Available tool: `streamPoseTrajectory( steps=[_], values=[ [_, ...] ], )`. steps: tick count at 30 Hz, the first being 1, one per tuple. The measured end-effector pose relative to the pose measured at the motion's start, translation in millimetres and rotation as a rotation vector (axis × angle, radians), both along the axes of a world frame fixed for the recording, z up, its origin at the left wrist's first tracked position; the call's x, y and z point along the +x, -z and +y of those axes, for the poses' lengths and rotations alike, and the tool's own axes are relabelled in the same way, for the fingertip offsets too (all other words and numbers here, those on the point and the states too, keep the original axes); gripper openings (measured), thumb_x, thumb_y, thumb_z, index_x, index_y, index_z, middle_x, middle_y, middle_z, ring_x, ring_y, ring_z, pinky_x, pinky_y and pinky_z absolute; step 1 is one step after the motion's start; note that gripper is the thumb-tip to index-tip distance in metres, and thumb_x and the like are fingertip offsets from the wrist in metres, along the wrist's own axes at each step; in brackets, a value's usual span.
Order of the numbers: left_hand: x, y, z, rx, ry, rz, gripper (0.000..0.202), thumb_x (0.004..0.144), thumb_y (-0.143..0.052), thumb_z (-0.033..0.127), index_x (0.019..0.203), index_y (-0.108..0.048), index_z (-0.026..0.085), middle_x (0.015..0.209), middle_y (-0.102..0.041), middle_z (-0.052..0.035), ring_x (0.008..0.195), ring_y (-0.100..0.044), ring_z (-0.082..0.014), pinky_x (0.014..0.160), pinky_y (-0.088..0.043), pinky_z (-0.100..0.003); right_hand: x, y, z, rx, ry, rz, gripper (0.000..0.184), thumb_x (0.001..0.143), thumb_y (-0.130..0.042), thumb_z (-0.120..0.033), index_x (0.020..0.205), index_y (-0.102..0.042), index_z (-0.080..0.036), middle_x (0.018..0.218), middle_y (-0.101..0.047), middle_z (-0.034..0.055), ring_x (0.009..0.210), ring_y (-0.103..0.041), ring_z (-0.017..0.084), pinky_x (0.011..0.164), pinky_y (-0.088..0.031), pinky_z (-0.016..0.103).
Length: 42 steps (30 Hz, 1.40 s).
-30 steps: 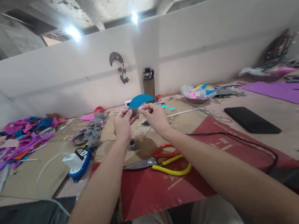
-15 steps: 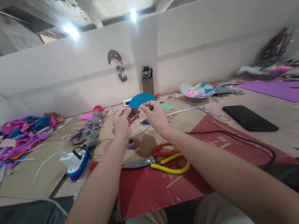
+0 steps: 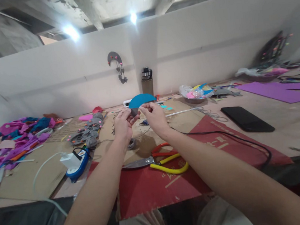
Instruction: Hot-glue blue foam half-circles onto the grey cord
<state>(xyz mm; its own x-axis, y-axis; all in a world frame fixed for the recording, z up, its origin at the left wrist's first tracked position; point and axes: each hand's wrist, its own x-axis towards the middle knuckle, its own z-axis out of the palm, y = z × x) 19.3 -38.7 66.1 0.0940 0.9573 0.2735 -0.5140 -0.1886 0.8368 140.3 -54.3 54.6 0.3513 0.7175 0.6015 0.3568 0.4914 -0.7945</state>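
Note:
A blue crescent-shaped piece (image 3: 141, 99), perhaps felt, is held up above the table, with a grey patch at its lower left. My left hand (image 3: 123, 124) is closed on that lower left end, thumb and fingers pinching it. Fingertips of my right hand (image 3: 155, 117) press together at the crescent's lower edge, close beside the left fingers; whatever else they pinch is too small to make out. Below my hands lie a roll of grey cord (image 3: 131, 144) and a glue gun (image 3: 144, 122), partly hidden. Scissors (image 3: 155, 162) with red and yellow handles rest on red card (image 3: 159, 194).
Felt scraps (image 3: 20, 138) and a blue power strip (image 3: 77, 166) are on the left. A phone (image 3: 246, 118), purple sheets (image 3: 272, 91) and a bowl (image 3: 196, 100) of pieces lie right. A bottle (image 3: 147, 84) stands by the wall, where a grey crescent ornament (image 3: 114, 58) hangs.
The view has shifted slightly. Both hands keep nearly the same pinch on the blue crescent, with hardly any movement.

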Motion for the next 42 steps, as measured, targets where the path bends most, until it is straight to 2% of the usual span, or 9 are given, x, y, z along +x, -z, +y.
streamPoseTrajectory(
  steps=[7,13,17,23,28,31,36,42],
  values=[
    [0.2,-3.2,-2.3,-0.059,0.063,-0.058,0.008,0.069,-0.06,0.015,0.076,-0.058,0.013,0.074,-0.068,-0.0037,0.066,-0.065,-0.0129,0.062,-0.053,-0.023,-0.4,0.5,-0.1,-0.011,-0.037,0.005,0.02,0.076,-0.052,-0.033,0.072,-0.061,-0.016,0.079,-0.061,0.0035,0.07,-0.048,0.013,0.07,-0.04,0.028],
    [-0.1,-7.6,-2.4,-0.177,0.115,-0.127,0.005,0.071,-0.053,0.011,0.073,-0.058,0.013,0.067,-0.066,-0.003,0.062,-0.064,-0.0114,0.061,-0.052,-0.022,-0.9,-3.9,-2.0,-0.103,-0.171,0.132,0.017,0.071,-0.056,-0.034,0.073,-0.059,-0.017,0.068,-0.059,0.0,0.06,-0.047,0.012,0.063,-0.04,0.028],
    [-1.1,-8.6,-1.5,-0.24,0.154,-0.156,0.007,0.072,-0.051,0.011,0.072,-0.057,0.014,0.061,-0.064,-0.0018,0.054,-0.06,-0.0102,0.052,-0.049,-0.02,-1.0,-5.9,-2.3,-0.13,-0.298,0.201,0.016,0.069,-0.057,-0.033,0.068,-0.058,-0.017,0.066,-0.059,-0.0002,0.06,-0.048,0.011,0.063,-0.04,0.027],
    [-2.1,-8.7,-0.5,-0.24,0.279,-0.141,0.007,0.073,-0.052,0.013,0.068,-0.056,0.012,0.058,-0.06,-0.002,0.049,-0.055,-0.0082,0.046,-0.044,-0.017,-2.4,-5.3,-4.5,-0.107,-0.453,0.24,0.02,0.067,-0.061,-0.038,0.069,-0.057,-0.018,0.066,-0.057,-0.0018,0.059,-0.048,0.01,0.056,-0.039,0.025],
    [2.2,-4.2,2.3,-0.172,0.31,-0.155,0.002,0.072,-0.059,0.013,0.072,-0.059,0.011,0.058,-0.058,-0.0009,0.05,-0.054,-0.0061,0.048,-0.044,-0.016,-4.3,-7.7,-8.2,-0.114,-0.563,0.27,0.023,0.066,-0.064,-0.038,0.07,-0.052,-0.019,0.061,-0.052,-0.0039,0.053,-0.044,0.008,0.05,-0.035,0.023],
    [4.3,0.0,5.0,-0.113,0.293,-0.124,0.007,0.07,-0.063,0.016,0.073,-0.059,0.011,0.061,-0.059,-0.0015,0.052,-0.054,-0.0066,0.05,-0.044,-0.017,-3.5,-6.8,-6.5,-0.12,-0.515,0.271,0.023,0.066,-0.063,-0.039,0.069,-0.053,-0.019,0.059,-0.05,-0.0043,0.05,-0.039,0.007,0.047,-0.032,0.022],
    [6.4,4.0,1.2,0.054,0.195,-0.015,0.013,0.067,-0.067,0.017,0.076,-0.059,0.012,0.07,-0.062,-0.0029,0.058,-0.055,-0.0074,0.054,-0.044,-0.019,1.8,-2.3,0.5,-0.063,-0.348,0.202,0.024,0.066,-0.064,-0.04,0.065,-0.054,-0.017,0.058,-0.046,-0.0041,0.053,-0.037,0.008,0.05,-0.031,0.023],
    [12.5,7.5,-6.2,0.173,0.162,0.017,0.011,0.066,-0.061,0.013,0.076,-0.058,0.015,0.078,-0.061,-0.0016,0.069,-0.058,-0.0099,0.06,-0.046,-0.022,3.1,-2.9,1.4,-0.081,-0.214,0.169,0.029,0.064,-0.064,-0.044,0.063,-0.054,-0.017,0.056,-0.046,-0.0039,0.053,-0.038,0.009,0.052,-0.033,0.024]
  ],
)
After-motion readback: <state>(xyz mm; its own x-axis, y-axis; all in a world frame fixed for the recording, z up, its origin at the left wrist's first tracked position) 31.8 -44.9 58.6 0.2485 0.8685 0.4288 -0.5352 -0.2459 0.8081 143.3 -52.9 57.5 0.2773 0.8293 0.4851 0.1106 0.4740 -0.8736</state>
